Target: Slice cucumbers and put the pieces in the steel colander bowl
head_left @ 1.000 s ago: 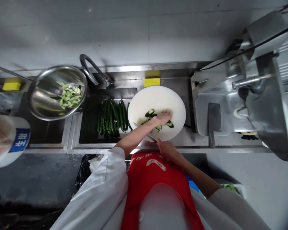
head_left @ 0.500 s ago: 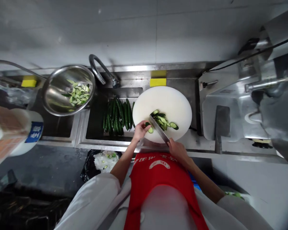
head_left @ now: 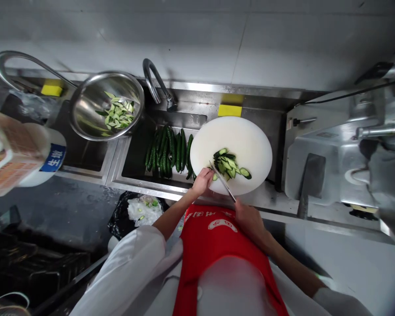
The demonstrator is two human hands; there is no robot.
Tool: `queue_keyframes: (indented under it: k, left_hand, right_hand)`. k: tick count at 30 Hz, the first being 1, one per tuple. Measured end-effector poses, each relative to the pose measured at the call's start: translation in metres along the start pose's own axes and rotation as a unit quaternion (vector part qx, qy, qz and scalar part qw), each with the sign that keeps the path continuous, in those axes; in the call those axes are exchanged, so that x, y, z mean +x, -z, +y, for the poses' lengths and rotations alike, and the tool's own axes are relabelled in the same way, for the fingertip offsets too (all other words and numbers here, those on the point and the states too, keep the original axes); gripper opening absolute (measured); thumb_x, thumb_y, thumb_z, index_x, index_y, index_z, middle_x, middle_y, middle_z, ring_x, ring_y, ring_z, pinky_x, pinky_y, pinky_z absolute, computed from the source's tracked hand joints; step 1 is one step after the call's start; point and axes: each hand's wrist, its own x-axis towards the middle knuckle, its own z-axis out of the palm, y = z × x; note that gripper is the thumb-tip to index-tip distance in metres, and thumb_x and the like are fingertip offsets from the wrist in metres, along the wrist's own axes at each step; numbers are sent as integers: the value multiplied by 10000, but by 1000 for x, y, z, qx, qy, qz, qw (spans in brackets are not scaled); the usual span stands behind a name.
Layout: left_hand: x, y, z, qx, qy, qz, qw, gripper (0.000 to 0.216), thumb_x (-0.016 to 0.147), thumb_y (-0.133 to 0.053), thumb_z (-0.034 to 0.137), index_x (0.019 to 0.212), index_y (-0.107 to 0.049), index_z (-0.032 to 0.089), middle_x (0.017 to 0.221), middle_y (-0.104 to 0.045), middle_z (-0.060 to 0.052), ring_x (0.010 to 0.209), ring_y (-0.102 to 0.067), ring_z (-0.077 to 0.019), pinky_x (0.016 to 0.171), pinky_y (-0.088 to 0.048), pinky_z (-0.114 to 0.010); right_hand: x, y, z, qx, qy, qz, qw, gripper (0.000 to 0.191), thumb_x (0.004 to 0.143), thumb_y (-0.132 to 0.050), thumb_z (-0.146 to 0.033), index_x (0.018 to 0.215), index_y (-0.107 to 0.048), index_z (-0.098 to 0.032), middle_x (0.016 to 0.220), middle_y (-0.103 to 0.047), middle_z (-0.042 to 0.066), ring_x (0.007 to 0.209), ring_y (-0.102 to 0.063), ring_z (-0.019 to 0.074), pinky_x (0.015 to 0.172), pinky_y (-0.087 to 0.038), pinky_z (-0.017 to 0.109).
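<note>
On the steel counter [head_left: 266, 109], right of centre, a round white cutting board [head_left: 228, 131] bears green cucumber slices [head_left: 228, 166], the left hand [head_left: 203, 181] pinching a pale-green cucumber piece [head_left: 215, 177], the right hand [head_left: 249, 218] clamped round a steel knife [head_left: 224, 183], seemingly mid-slicing, which calls for fingertips kept clear.

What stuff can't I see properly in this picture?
All in the head view:
- The handle of the knife: hidden inside the right hand.
- Part of the cucumber piece: covered by the fingers of the left hand.
- The rest of the orange basket: cut off by the left edge.
- The far side of the metal machine: cut off by the right edge.
- The small writing on the red apron: too small to read surely.
</note>
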Motion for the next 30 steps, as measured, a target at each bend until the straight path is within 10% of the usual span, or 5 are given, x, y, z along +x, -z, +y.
queue_keyframes:
  k: [30]
  left_hand:
    - [-16,-7,-13,-71,-12,33,997,243,988,-410,212,1075,-632,162,1038,-589,-107,1031,-542,-195,902,-523,-365]
  right_hand:
    - [26,4,-25,-21,-15,2,1000,294,1001,-275,-233,1212,-449,-126,906,-694,138,869,-693,253,710,-421,298]
